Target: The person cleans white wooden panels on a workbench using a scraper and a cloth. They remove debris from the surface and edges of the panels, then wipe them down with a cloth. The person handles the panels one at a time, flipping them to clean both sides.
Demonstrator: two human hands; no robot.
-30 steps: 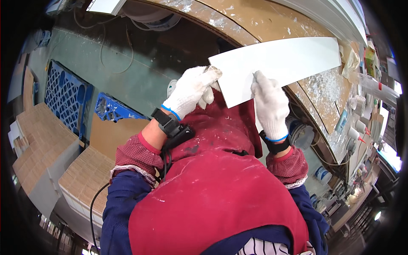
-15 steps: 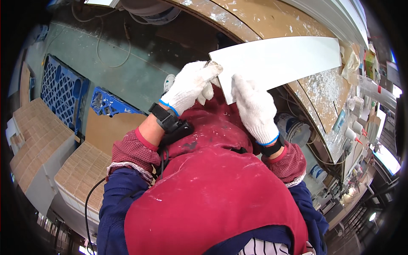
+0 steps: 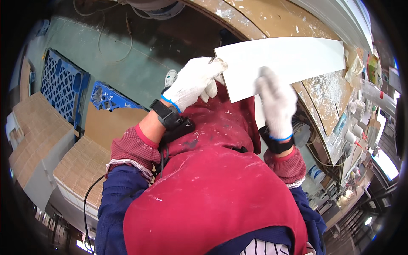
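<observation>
A long white board (image 3: 297, 57), with one curved edge, lies with its far right part on the workbench and its left end out over my lap. My left hand (image 3: 192, 81), in a white knit glove with a blue cuff, is closed on the board's left end; the thumb presses on top and the fingers curl at the edge. Over the board's near edge is my gloved right hand (image 3: 278, 106), blurred by motion. Its fingertips point at the white face; whether they touch it or hold anything cannot be made out.
The paint-spattered workbench (image 3: 325, 93) carries a crumpled cloth (image 3: 353, 63) and several bottles with red tips. Buckets stand beneath it. To the left are a blue plastic pallet (image 3: 63, 85), another blue pallet piece (image 3: 112, 97) and stacked brown-topped boxes (image 3: 83, 170).
My right hand has slid right along the board, away from its left end. The board and my left hand have shifted slightly right, with the left grip kept.
</observation>
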